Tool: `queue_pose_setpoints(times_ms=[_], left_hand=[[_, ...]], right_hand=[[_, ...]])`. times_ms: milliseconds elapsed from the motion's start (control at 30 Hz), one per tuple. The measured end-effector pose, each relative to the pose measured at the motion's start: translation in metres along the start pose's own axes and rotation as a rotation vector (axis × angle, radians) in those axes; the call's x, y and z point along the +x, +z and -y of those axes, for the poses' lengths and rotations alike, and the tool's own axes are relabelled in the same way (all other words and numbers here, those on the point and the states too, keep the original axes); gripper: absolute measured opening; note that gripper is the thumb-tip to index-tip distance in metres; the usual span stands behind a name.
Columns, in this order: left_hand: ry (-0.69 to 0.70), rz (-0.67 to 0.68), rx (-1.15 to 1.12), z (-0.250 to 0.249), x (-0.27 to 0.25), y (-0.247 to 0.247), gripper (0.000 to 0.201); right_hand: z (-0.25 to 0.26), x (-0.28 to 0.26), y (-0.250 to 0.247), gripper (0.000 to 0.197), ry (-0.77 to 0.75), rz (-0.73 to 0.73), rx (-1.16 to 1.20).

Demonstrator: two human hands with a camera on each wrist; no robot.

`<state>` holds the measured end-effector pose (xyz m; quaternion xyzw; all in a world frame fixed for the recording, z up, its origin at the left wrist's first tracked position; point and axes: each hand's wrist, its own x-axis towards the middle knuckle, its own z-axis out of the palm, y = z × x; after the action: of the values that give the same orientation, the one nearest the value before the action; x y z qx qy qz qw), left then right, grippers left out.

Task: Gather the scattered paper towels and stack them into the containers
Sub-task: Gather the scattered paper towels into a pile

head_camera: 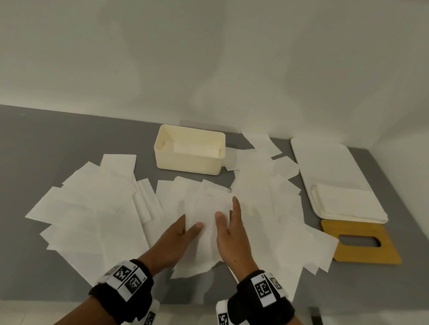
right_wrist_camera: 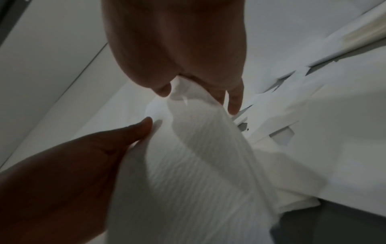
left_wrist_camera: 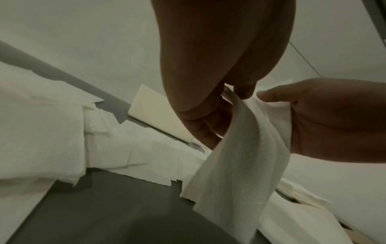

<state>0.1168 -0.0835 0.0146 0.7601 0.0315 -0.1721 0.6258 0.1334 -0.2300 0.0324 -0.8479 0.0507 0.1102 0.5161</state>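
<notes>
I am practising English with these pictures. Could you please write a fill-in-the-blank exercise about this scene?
1. Both hands hold one ____ towel above the table.
2. The cream box stands open, without a ____.
3. The wooden lid lies to the ____ of the right hand.
4. The left hand pinches the towel with its ____ on top.

Missing words: paper; lid; right; thumb

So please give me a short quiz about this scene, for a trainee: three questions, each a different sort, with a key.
1. True or false: both hands hold one paper towel.
2. The wooden lid lies: A) on the box B) on the table C) in a hand.
3. Fill in: the cream box stands ___ the hands, near the wall.

Key: 1 true; 2 B; 3 beyond. The left hand and right hand pinch it together.
</notes>
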Motion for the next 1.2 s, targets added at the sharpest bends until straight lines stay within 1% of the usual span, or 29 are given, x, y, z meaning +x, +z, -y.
queue_pose_setpoints(times_ms=[67, 133, 200, 267, 333, 367, 433, 533, 600, 633, 700, 767, 800, 867, 900, 933, 967, 1000, 1033, 1067, 1133, 1167, 1200], left_hand=[[-0.017, 0.048, 0.041, 0.003, 0.001, 0.0, 0.048], [-0.027, 0.103, 0.08, 0.004, 0.002, 0.002, 0.043], [-0.021, 0.131, 0.105, 0.006, 0.004, 0.004, 0.037], [-0.005, 0.105, 0.093, 0.007, 0.004, 0.004, 0.034], [0.026, 0.028, 0.05, 0.003, 0.001, 0.002, 0.031], [0.046, -0.004, 0.031, 0.0, 0.0, 0.001, 0.03], [0.071, -0.029, 0.037, -0.003, -0.001, -0.003, 0.029], [0.104, -0.069, 0.085, 0.001, 0.0, -0.008, 0.025], [0.114, -0.123, 0.103, 0.002, 0.002, -0.009, 0.023], [0.116, -0.138, 0.101, 0.001, 0.003, -0.008, 0.023], [0.117, -0.148, 0.097, 0.001, 0.006, -0.006, 0.023], [0.122, -0.159, 0.1, 0.002, 0.008, -0.005, 0.018], [0.129, -0.164, 0.103, 0.003, 0.009, -0.006, 0.015], [0.163, -0.155, 0.102, 0.005, 0.01, -0.008, 0.02], [0.18, -0.145, 0.101, 0.007, 0.009, -0.009, 0.024], [0.188, -0.139, 0.106, 0.007, 0.009, -0.01, 0.027], [0.188, -0.132, 0.106, 0.008, 0.009, -0.011, 0.026], [0.177, -0.132, 0.103, 0.007, 0.009, -0.012, 0.022], [0.16, -0.127, 0.089, 0.006, 0.008, -0.012, 0.018], [0.142, -0.119, 0.072, 0.005, 0.007, -0.013, 0.02], [0.112, -0.094, 0.007, 0.004, 0.004, -0.013, 0.024], [0.096, -0.085, -0.033, 0.002, 0.003, -0.013, 0.025], [0.079, -0.085, -0.067, 0.001, 0.001, -0.013, 0.026]], right_hand=[[-0.002, 0.003, 0.0, 0.053, -0.014, -0.031, -0.021], [-0.003, 0.006, 0.001, 0.049, -0.018, -0.092, -0.032], [-0.003, 0.008, 0.002, 0.049, -0.021, -0.129, -0.02], [-0.004, 0.011, 0.002, 0.055, 0.002, -0.145, 0.076], [-0.005, 0.011, -0.001, 0.059, 0.074, -0.173, 0.233], [-0.007, 0.009, -0.004, 0.057, 0.092, -0.187, 0.283], [-0.013, 0.005, -0.01, 0.045, 0.051, -0.201, 0.268], [-0.017, -0.003, -0.016, 0.025, -0.097, -0.243, 0.069], [-0.016, -0.008, -0.014, 0.016, -0.188, -0.305, 0.003], [-0.015, -0.011, -0.012, 0.015, -0.24, -0.355, -0.021], [-0.016, -0.013, -0.008, 0.014, -0.421, -0.494, -0.158], [-0.019, -0.013, -0.003, 0.017, -0.649, -0.604, -0.383], [-0.021, -0.014, -0.001, 0.02, -0.745, -0.621, -0.456], [-0.018, -0.018, 0.003, 0.02, -0.886, -0.564, -0.481], [-0.017, -0.021, 0.005, 0.019, -0.924, -0.507, -0.465], [-0.017, -0.022, 0.007, 0.017, -0.931, -0.454, -0.446], [-0.015, -0.022, 0.007, 0.015, -0.909, -0.413, -0.412], [-0.012, -0.02, 0.006, 0.013, -0.852, -0.394, -0.36], [-0.009, -0.017, 0.004, 0.011, -0.755, -0.404, -0.289], [-0.004, -0.012, 0.0, 0.011, -0.612, -0.417, -0.204], [0.001, 0.001, -0.01, 0.006, -0.245, -0.376, -0.007], [-0.001, 0.008, -0.014, 0.008, -0.076, -0.338, 0.088], [-0.005, 0.014, -0.018, 0.021, 0.05, -0.275, 0.17]])
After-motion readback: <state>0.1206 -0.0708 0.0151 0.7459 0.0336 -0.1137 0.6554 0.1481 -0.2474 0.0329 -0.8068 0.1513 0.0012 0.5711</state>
